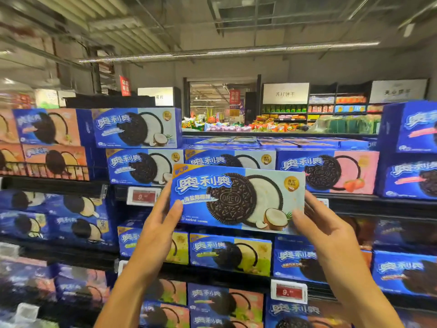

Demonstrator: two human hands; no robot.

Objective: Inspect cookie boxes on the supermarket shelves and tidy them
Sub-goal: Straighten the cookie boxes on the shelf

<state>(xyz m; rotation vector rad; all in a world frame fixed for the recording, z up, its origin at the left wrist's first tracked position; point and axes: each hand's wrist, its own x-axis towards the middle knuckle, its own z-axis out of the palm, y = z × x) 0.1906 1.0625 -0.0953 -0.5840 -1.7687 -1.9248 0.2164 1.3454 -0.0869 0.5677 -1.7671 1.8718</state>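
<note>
I hold a blue coconut cookie box (236, 197) in front of the upper shelf, its printed face toward me. My left hand (163, 214) grips its left end, thumb on the front face. My right hand (316, 223) grips its right end, thumb at the lower right corner. Behind it on the shelf stand more coconut cookie boxes (144, 166), one stacked above (137, 127) and another partly hidden (231, 159). A pink strawberry cookie box (328, 171) stands to the right.
Shelves of blue cookie boxes fill the view: peach-coloured ones (47, 143) at upper left, green ones (230, 253) below my hands. Red price tags (142, 196) (289, 292) hang on shelf edges. Further aisles with snacks (272, 125) lie beyond.
</note>
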